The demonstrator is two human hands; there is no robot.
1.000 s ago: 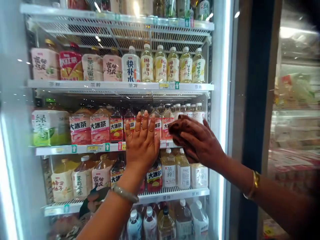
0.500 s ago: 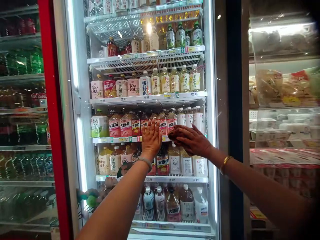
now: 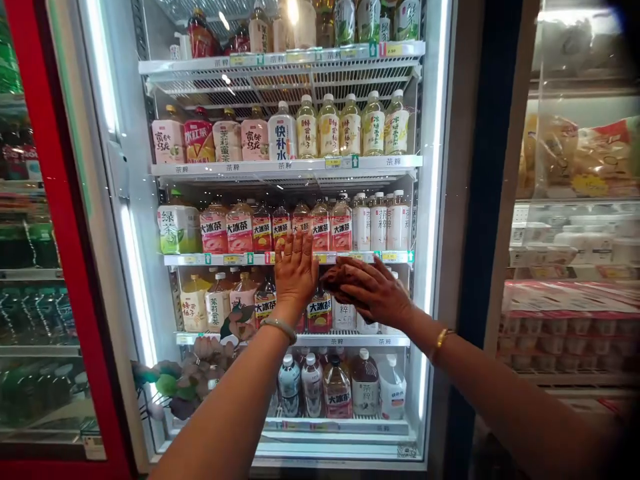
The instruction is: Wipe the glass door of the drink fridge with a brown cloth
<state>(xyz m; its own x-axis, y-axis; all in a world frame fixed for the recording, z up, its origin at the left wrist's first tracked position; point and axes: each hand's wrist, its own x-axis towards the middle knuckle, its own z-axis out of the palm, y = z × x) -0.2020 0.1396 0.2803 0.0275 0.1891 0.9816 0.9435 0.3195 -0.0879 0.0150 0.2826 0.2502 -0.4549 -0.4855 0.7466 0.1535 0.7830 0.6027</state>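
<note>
Both my hands rest on the glass door (image 3: 440, 220) of a drinks fridge. My left hand (image 3: 295, 273) lies flat on the glass, fingers stretched upward, a bangle on its wrist. My right hand (image 3: 373, 292) presses a dark brown cloth (image 3: 337, 279) against the glass just to the right of it, a gold bangle on that wrist. Behind the glass, rows of tea bottles (image 3: 280, 227) stand on white wire shelves (image 3: 285, 167), with larger bottles on the bottom shelf (image 3: 340, 387).
A red-framed fridge (image 3: 55, 240) with green bottles stands at the left. A dark door post (image 3: 487, 220) separates a chiller with packaged food (image 3: 575, 227) at the right. The glass reflects a flowered garment (image 3: 200, 373) at lower left.
The view has pulled back from the fridge, so more shelves and the red fridge show. My right hand with the cloth has slid down and left on the glass; my left hand stays flat.
</note>
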